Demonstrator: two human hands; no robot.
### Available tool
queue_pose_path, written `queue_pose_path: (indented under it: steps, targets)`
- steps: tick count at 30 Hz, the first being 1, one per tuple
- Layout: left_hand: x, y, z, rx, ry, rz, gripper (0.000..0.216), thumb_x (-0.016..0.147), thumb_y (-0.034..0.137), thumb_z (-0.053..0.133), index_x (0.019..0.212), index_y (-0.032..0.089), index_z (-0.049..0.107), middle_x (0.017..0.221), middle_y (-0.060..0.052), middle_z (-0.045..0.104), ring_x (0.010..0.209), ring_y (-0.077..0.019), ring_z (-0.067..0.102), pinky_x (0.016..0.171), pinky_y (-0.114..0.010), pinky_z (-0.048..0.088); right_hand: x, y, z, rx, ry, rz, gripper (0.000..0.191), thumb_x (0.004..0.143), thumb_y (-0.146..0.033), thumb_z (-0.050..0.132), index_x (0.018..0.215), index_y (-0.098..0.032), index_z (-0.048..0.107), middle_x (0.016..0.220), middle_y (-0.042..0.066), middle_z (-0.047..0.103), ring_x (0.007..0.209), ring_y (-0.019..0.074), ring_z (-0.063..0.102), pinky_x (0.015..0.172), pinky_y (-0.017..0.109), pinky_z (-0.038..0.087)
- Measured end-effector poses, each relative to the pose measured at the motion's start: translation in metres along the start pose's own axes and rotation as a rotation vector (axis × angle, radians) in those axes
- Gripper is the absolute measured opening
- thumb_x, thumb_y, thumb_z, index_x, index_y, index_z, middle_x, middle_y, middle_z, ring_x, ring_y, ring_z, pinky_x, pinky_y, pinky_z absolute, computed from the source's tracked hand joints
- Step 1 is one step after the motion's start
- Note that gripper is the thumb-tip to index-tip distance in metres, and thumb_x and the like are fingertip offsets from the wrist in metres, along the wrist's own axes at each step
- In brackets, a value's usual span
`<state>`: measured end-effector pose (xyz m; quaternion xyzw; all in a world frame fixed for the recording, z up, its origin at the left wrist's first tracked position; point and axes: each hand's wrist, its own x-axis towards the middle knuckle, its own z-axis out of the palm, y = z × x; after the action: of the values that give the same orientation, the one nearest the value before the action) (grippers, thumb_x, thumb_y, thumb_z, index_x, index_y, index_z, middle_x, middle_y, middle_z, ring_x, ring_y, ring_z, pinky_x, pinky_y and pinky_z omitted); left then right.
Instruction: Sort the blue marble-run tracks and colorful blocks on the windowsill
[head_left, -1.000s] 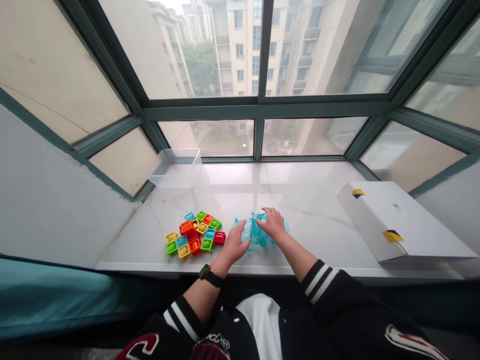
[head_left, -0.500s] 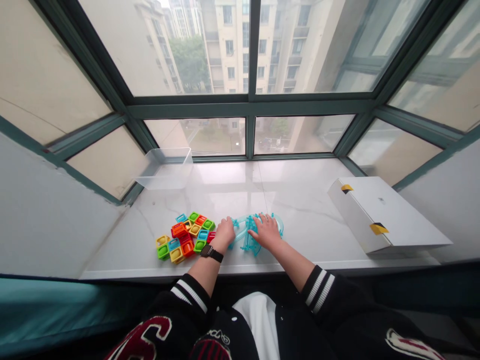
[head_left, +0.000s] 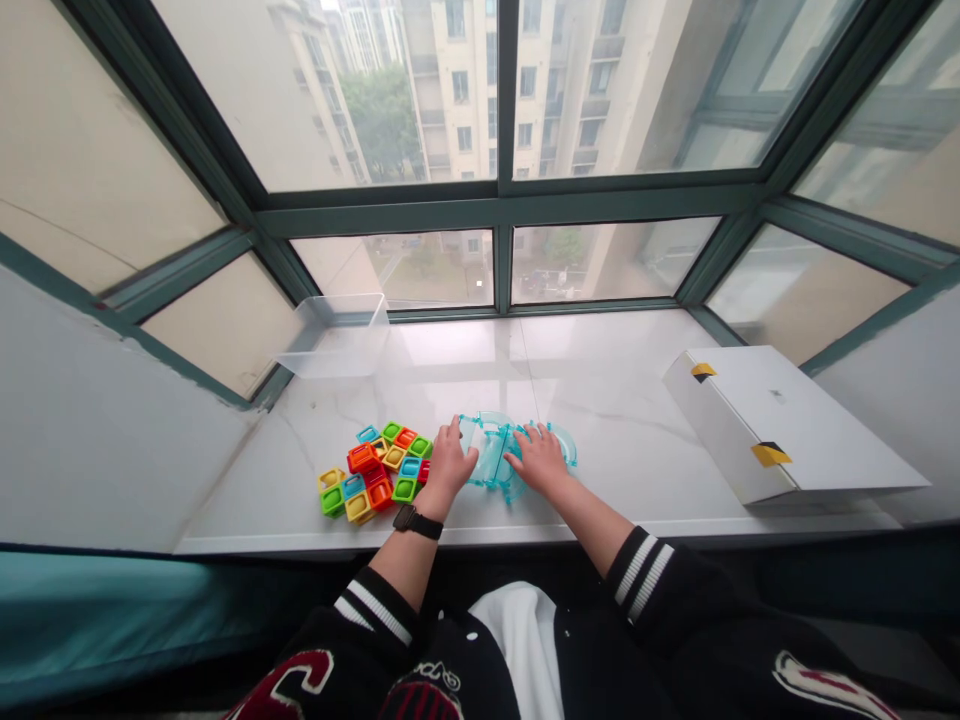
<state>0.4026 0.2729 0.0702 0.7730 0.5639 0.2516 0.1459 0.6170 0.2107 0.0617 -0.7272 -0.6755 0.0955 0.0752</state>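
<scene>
See-through blue plastic toy parts (head_left: pixel 491 455) lie on the white sill in front of me, a flat panel on the left and curved pieces on the right. My left hand (head_left: pixel 450 462) grips the panel's left edge, with the thumb towards its surface. Over the right-hand part rests my right hand (head_left: pixel 543 462), its fingers spread and thumb apart; the fingers cover some of the curved pieces. Left of my left hand is a cluster of coloured blocks (head_left: pixel 379 485) in red, yellow, green and blue.
A clear plastic bin (head_left: pixel 341 350) stands at the back left by the window. On the right is a white box (head_left: pixel 795 420) with yellow-and-black tape tabs. The sill's front edge (head_left: pixel 300 541) runs just before my body.
My left hand has shifted slightly up, its thumb now further from the fingers. A flat blue panel now shows between my hands. My right hand stays over the blue parts.
</scene>
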Motion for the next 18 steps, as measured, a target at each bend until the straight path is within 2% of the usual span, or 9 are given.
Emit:
queue_pose_path:
  steps: [5, 10, 12, 14, 18]
  targets:
    - [0.002, 0.020, 0.005, -0.156, 0.036, 0.190, 0.077, 0.087, 0.018, 0.062, 0.160, 0.021, 0.037, 0.118, -0.010, 0.061, 0.109, -0.0253, 0.063, 0.100, -0.041, 0.056, 0.003, -0.001, -0.001, -0.009, 0.018, -0.021, 0.061, 0.104, -0.055, 0.053, 0.152, -0.019, 0.057, 0.163, 0.016, 0.048, 0.155, 0.0432, 0.032, 0.124, 0.058, 0.029]
    - [0.011, 0.023, 0.035, -0.121, -0.074, 0.239, 0.056, 0.089, 0.023, 0.069, 0.144, 0.020, 0.058, 0.121, -0.012, 0.062, 0.110, -0.0258, 0.065, 0.099, -0.042, 0.058, 0.004, 0.007, 0.001, 0.007, 0.058, -0.067, 0.058, 0.103, -0.053, 0.056, 0.149, -0.018, 0.060, 0.162, 0.018, 0.049, 0.153, 0.0400, 0.036, 0.124, 0.057, 0.030]
    - [0.011, 0.021, 0.045, -0.108, -0.087, 0.246, 0.052, 0.089, 0.023, 0.070, 0.140, 0.022, 0.062, 0.120, -0.012, 0.063, 0.111, -0.0266, 0.065, 0.100, -0.044, 0.058, 0.001, 0.013, 0.000, 0.020, 0.089, -0.086, 0.056, 0.102, -0.052, 0.057, 0.147, -0.018, 0.062, 0.160, 0.019, 0.051, 0.152, 0.0387, 0.038, 0.124, 0.056, 0.031]
    - [0.007, 0.019, 0.048, -0.105, -0.079, 0.241, 0.050, 0.091, 0.023, 0.068, 0.141, 0.021, 0.062, 0.122, -0.013, 0.063, 0.114, -0.0287, 0.064, 0.103, -0.048, 0.056, -0.006, 0.022, -0.003, 0.044, 0.145, -0.120, 0.055, 0.102, -0.051, 0.057, 0.146, -0.018, 0.062, 0.157, 0.018, 0.053, 0.152, 0.0377, 0.039, 0.125, 0.055, 0.031]
    - [-0.007, 0.021, 0.042, -0.065, 0.000, 0.253, 0.049, 0.098, 0.033, 0.063, 0.146, 0.023, 0.059, 0.141, -0.018, 0.056, 0.131, -0.0339, 0.055, 0.111, -0.055, 0.049, -0.025, 0.048, -0.011, 0.107, 0.321, -0.141, 0.055, 0.103, -0.052, 0.053, 0.147, -0.019, 0.060, 0.155, 0.016, 0.055, 0.152, 0.0359, 0.038, 0.127, 0.054, 0.027]
